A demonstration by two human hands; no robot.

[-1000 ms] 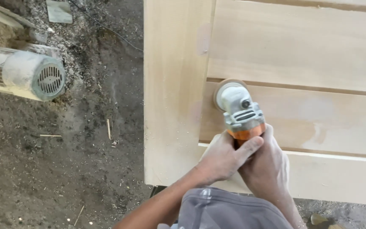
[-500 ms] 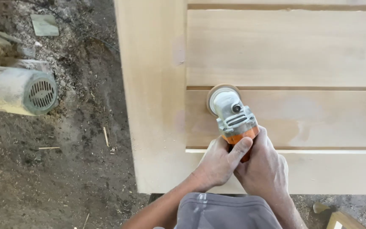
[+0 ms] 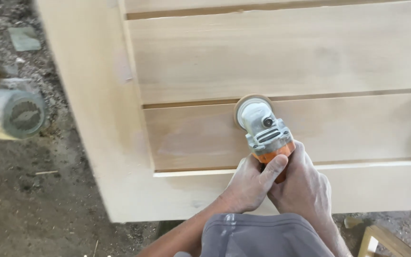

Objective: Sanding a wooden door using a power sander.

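A grey and orange angle grinder (image 3: 264, 129) with a round sanding disc rests flat on a pale wooden door panel (image 3: 281, 57) lying horizontally. My left hand (image 3: 250, 183) wraps the orange body from the left, thumb over the top. Beside it, my right hand (image 3: 303, 185) grips the same body from the right. Both hands are dusted with fine wood powder. The disc sits at the top edge of a lower slat, close to the groove between two slats. My grey-clad knee (image 3: 262, 235) fills the bottom of the view.
Dirt ground scattered with shavings lies left of the door. A cylindrical electric motor (image 3: 13, 114) with a vented end lies there. A small flat scrap (image 3: 24, 39) sits at top left. A wooden frame corner (image 3: 381, 240) shows at bottom right.
The grinder and both hands have shifted rightward along the slat, away from the door's left stile. The view has followed, pushing the motor toward the left edge.
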